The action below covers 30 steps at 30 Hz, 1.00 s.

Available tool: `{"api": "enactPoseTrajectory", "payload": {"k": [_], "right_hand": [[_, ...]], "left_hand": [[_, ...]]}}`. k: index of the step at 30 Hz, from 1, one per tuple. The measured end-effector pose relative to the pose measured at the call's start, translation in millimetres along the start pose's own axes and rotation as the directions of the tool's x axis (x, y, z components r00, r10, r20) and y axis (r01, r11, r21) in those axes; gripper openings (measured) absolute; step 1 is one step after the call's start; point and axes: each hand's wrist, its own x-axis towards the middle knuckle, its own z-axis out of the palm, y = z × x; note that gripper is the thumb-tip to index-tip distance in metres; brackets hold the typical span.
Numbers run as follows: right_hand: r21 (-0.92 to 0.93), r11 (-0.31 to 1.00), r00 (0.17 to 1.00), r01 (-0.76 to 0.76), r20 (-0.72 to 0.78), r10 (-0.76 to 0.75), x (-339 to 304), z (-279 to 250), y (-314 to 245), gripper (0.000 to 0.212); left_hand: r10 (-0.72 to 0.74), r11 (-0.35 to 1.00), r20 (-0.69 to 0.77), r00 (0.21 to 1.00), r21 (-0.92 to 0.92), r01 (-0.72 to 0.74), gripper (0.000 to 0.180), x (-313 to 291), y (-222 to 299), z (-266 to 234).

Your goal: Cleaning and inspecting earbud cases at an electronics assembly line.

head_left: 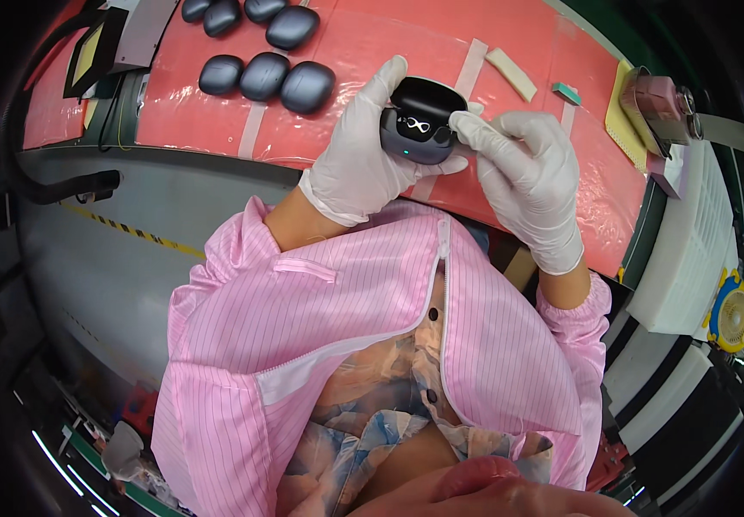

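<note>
A dark grey earbud charging case [417, 145] with its lid up rests in my left hand [356, 148], whose gloved fingers wrap round its left side and underneath. A small green light glows on its front, and a bright looped mark shows inside. At the case's right edge, the fingers of my gloved right hand [523, 164] are pinched together. Whether an earbud is between those fingertips I cannot make out. On the table to the left lie several closed cases [307, 87] of the same dark grey, in two rows.
A red mat under clear film covers the table [372, 60]. Beyond my right hand lie a cream strip [512, 74] and a small green block [566, 92]. A yellow notepad [622, 121] and a pinkish jar [658, 96] stand at the right edge; a black-framed stand [96, 53] is at the left.
</note>
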Motion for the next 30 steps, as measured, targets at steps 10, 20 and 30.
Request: {"api": "enactPoseTrajectory", "payload": {"k": [10, 20, 30], "right_hand": [[0.098, 0.995, 0.994, 0.011, -0.109, 0.0, -3.5, 18.6, -19.4, 0.039], [0.544, 0.829, 0.889, -0.125, -0.31, 0.338, -24.2, 29.2, -5.7, 0.031], [0.279, 0.96, 0.991, 0.033, -0.136, 0.005, -14.4, 15.9, -16.2, 0.035]], "left_hand": [[-0.053, 0.999, -0.072, 0.996, -0.008, 0.052, 0.06, -1.6, -2.5, -1.7], [-0.182, 0.964, 0.18, 0.967, -0.16, 0.211, 0.064, -3.9, -1.7, -11.8], [-0.071, 0.997, -0.08, 0.994, 0.025, 0.073, 0.063, -2.1, -10.2, -2.9]]}}
